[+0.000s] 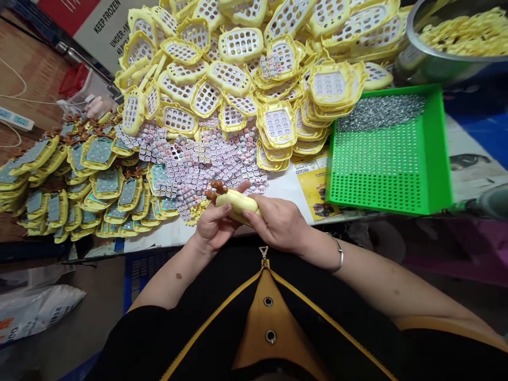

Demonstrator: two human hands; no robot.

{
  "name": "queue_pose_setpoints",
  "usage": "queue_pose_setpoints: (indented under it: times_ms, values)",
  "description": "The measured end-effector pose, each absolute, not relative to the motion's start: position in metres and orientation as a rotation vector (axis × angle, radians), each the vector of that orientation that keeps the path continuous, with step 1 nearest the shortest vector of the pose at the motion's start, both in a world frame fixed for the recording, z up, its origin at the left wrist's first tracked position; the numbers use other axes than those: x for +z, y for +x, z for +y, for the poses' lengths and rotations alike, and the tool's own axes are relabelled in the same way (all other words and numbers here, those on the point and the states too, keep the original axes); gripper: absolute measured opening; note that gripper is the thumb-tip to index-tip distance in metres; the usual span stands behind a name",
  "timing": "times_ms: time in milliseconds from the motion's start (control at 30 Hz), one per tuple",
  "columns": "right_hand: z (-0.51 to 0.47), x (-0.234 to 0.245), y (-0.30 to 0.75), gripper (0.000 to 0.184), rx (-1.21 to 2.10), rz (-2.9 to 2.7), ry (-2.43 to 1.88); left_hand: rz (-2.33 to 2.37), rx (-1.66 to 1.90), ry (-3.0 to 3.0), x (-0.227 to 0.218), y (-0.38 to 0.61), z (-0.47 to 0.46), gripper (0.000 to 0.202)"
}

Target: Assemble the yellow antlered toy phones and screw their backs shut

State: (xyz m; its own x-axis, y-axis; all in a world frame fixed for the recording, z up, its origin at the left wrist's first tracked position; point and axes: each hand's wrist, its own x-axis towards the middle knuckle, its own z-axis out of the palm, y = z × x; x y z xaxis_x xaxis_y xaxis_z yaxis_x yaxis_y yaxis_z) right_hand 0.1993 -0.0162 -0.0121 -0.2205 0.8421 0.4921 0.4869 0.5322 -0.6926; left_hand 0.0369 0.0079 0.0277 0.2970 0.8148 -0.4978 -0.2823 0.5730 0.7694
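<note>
Between my two hands, close to my body at the table's front edge, is a yellow plastic toy casing with brown antler-like pieces at its left end. My left hand grips the antler end, thumb on top. The other end is wrapped by my right hand, its thumb pressed on the casing. The underside of the casing is hidden. Just beyond my hands lies a heap of pale lilac button pads, with small yellow pieces at its near edge.
Yellow casings with keypad holes pile up at the back. Stacked casings with grey panels fill the left. On the right, a green perforated tray holds many screws, behind it a metal bowl of yellow parts.
</note>
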Motion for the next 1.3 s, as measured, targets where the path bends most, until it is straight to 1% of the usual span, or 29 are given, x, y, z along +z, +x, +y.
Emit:
queue_pose_setpoints:
  times_ms: [100, 200, 300, 467, 533, 633, 700, 767, 833, 900, 1033, 1167, 1300]
  values:
    - [-0.015, -0.016, 0.197, 0.034, 0.717, -1.673, -1.041, 1.041, 0.860, 0.707, 0.027, 0.038, 0.007, 0.062]
    - [-0.014, -0.020, 0.195, 0.038, 0.797, -1.577, -1.033, 1.064, 1.060, 0.872, 0.025, 0.036, 0.006, 0.049]
    - [-0.015, -0.020, 0.194, 0.043, 0.794, -1.596, -0.980, 1.123, 1.159, 1.042, 0.023, 0.034, 0.003, 0.042]
    - [-0.021, -0.023, 0.192, 0.036, 0.650, -1.590, -1.011, 1.148, 1.174, 1.273, 0.028, 0.038, -0.004, 0.037]
    - [-0.021, -0.024, 0.192, 0.036, 0.688, -1.584, -1.021, 1.174, 1.186, 1.289, 0.032, 0.040, -0.006, 0.037]
    - [-0.017, -0.019, 0.199, 0.036, 0.835, -1.516, -0.952, 1.254, 1.115, 1.322, 0.038, 0.039, -0.007, 0.037]
    - [-0.014, -0.011, 0.206, 0.035, 0.852, -1.459, -0.918, 1.285, 1.024, 1.413, 0.041, 0.037, -0.007, 0.033]
    - [-0.012, -0.003, 0.212, 0.026, 0.793, -1.483, -0.916, 1.285, 0.962, 1.536, 0.042, 0.034, -0.007, 0.029]
    - [-0.011, 0.002, 0.214, 0.010, 0.730, -1.561, -0.896, 1.227, 0.918, 1.611, 0.041, 0.033, -0.007, 0.026]
    - [-0.012, 0.005, 0.212, 0.005, 0.711, -1.594, -0.864, 1.135, 0.853, 1.585, 0.038, 0.034, -0.006, 0.030]
    - [-0.015, 0.003, 0.207, 0.009, 0.717, -1.558, -0.882, 1.053, 0.701, 1.453, 0.036, 0.039, -0.007, 0.046]
    - [-0.027, -0.004, 0.207, 0.010, 0.788, -1.452, -0.871, 1.025, 0.648, 1.402, 0.040, 0.040, -0.012, 0.045]
    - [-0.032, -0.014, 0.216, 0.017, 0.966, -1.366, -0.917, 1.078, 0.523, 1.337, 0.038, 0.040, -0.016, 0.041]
